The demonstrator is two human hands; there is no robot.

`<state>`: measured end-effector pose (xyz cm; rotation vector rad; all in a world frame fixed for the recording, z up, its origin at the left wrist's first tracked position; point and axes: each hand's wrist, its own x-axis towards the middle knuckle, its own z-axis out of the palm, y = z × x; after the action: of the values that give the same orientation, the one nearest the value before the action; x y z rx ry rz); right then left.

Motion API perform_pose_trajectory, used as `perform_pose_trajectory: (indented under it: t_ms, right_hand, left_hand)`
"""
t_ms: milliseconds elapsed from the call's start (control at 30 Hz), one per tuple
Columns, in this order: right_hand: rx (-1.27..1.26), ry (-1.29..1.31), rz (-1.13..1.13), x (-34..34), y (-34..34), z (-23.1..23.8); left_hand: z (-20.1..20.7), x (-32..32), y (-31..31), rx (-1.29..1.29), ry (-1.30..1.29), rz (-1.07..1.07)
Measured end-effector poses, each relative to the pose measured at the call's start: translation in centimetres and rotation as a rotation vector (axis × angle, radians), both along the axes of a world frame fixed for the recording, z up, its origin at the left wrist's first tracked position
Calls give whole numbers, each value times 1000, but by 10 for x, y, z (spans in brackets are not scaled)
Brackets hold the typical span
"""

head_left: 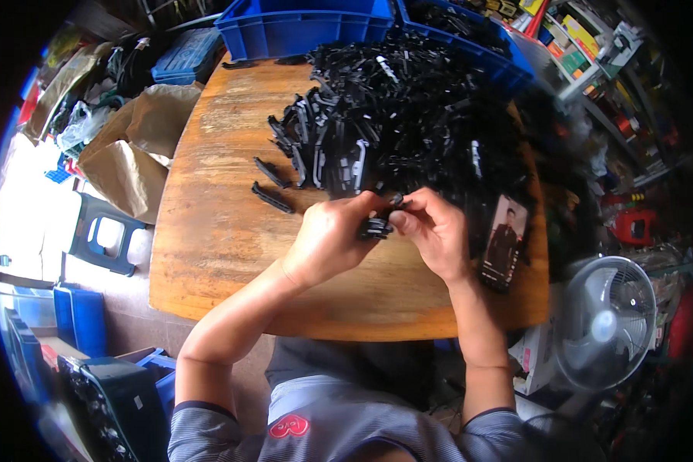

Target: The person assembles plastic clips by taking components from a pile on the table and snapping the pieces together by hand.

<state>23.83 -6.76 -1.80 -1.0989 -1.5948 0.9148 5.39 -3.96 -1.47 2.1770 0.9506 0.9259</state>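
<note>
Right here at the tabletop's [208,246] near side, the left hand's [323,235] fingers curl around a bunch of black pieces [375,229], while the right hand's [443,235] fingers pinch a small dark bit [397,201] at its far edge; this handful looks mid-job. A phone [505,242] lies to the right. Farther left, two loose pieces [272,198], finished or not, I can't tell! Beyond spreads a huge black heap [408,115], so plenty seems left, with two blue crates [304,37] at the far edge.

Room leftward; black parts pile [431,115] ahead
</note>
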Motion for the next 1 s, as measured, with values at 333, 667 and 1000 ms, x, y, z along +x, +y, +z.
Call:
perform_pose_trajectory:
  t_ms: [333,667,1000]
  right_hand:
    - [175,-4,-257,6,2,-7]
    - [-198,106,228,-2,-9,9]
    - [-108,-110,408,-7,-15,14]
  left_hand:
    - [-40,31,4,359,371,29]
    - [-2,6,9,-787,-550,-83]
    - [-17,1,18,-934,-844,8]
